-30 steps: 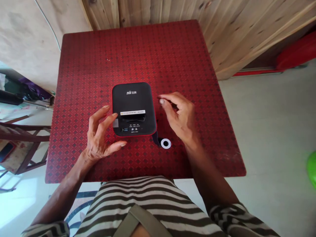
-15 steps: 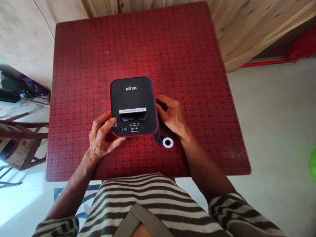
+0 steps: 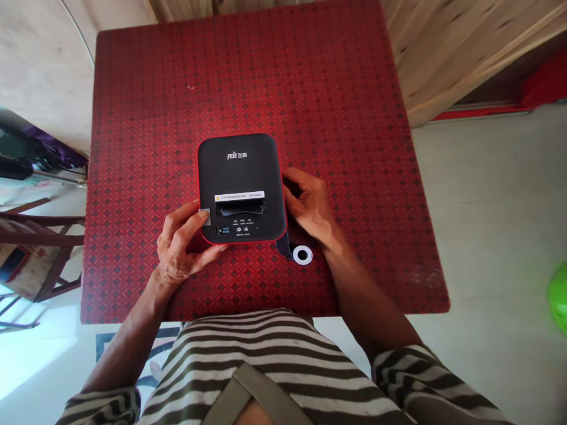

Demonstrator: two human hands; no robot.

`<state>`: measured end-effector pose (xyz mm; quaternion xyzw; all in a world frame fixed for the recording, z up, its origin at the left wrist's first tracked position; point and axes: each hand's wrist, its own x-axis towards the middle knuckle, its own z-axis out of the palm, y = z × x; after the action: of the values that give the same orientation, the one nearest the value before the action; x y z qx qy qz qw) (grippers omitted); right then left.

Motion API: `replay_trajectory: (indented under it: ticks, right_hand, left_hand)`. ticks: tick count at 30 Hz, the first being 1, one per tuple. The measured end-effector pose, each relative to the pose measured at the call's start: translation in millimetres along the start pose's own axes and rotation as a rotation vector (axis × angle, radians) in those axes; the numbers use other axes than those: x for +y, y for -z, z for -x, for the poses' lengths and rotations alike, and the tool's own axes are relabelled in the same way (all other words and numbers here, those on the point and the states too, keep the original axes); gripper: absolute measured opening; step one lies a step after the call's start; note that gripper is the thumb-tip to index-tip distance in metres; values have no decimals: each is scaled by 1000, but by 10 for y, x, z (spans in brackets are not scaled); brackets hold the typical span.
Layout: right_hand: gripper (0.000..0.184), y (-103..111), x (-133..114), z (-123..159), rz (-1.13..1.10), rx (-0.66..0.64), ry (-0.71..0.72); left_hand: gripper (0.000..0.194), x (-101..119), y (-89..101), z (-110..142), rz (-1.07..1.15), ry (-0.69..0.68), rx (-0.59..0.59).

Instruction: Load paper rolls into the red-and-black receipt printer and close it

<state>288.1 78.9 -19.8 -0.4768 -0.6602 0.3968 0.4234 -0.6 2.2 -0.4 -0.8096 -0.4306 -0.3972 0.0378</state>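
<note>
Gripping a black receipt printer point(image 3: 241, 186) at both flanks: left hand point(image 3: 181, 251) clamped on the near-left corner, fingers point(image 3: 195, 217) curled over the top edge beside a small grey tab and thumb braced against the red-trimmed front; right hand point(image 3: 312, 206) cupped against the printer's right side wall, fingertips tucked out of sight along that wall, so whether closed on a latch or merely pressing cannot be told. Sitting flat on a red patterned desk point(image 3: 332, 100), roughly at its middle and a little toward the near edge, printer squarely between the two hands and touching both. Likely a rigid plastic shell, moderately weighty for its size, smooth and matte enough to slip under a loose grip, with a hinged lid and paper slot on top probably the weaker parts; firmest hold judged to be the two side walls low down, not the lid. Lying just off the printer's near-right corner, close under the right wrist: a small white roll core point(image 3: 302, 255) with a dark strip trailing from it. Beyond the printer's far side, wooden panelling point(image 3: 443, 41); nearer than the printer, a striped shirt point(image 3: 266, 360).
</note>
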Motion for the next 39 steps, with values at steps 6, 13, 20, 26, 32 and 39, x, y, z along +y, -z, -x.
replay_trajectory:
  ticks: [6, 13, 20, 26, 32, 39]
  right_hand:
    - [19, -10, 23, -2, -3, 10, 3]
    - [21, -14, -7, -1, 7, 11, -11]
    - [23, -23, -8, 2, 29, 26, -11]
    - [20, 45, -60, -2, 78, 55, -3]
    - [17, 203, -661, 53, 428, 260, 221]
    - [16, -164, -976, -329, 721, -262, 428]
  left_hand:
    - [74, 15, 29, -36, 53, 29, -33]
    - [70, 23, 22, -35, 107, 106, -29]
    - [67, 3, -15, -32, 156, 113, -29]
    - [64, -12, -45, -21, 108, 52, -8]
    - [67, 0, -62, 3, 73, 39, 19]
    - [74, 18, -60, 46, 62, 50, -7]
